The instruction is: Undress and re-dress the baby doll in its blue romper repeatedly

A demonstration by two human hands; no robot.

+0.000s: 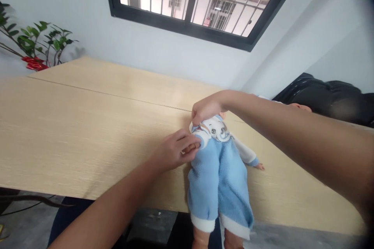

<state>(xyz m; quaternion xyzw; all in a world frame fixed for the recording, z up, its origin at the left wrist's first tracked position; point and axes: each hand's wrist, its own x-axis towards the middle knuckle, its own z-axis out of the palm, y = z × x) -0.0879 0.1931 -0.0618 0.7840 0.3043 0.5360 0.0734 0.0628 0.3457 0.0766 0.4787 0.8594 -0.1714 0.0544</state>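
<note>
A baby doll in blue fleece trousers (204, 175) and a white top with an elephant face (218, 130) lies on its back, its legs over the table's near edge. My left hand (179, 148) is closed at the blue-and-white sleeve cuff, pinching the doll's small hand (193, 147). Above it, my right hand (206, 111) reaches across the doll's upper body with its fingers closed on the top's fabric near the shoulder. My right hand and forearm hide most of the doll's head. The doll's other arm (248, 158) lies stretched out to the right.
The pale wooden table (87, 132) has a seam running across it. A leafy plant (43, 42) with a red ribbon stands at the far left. Behind my right forearm lies a shiny black object (330, 97), with another doll-like part (302, 107) before it. A barred window (189, 4) is above.
</note>
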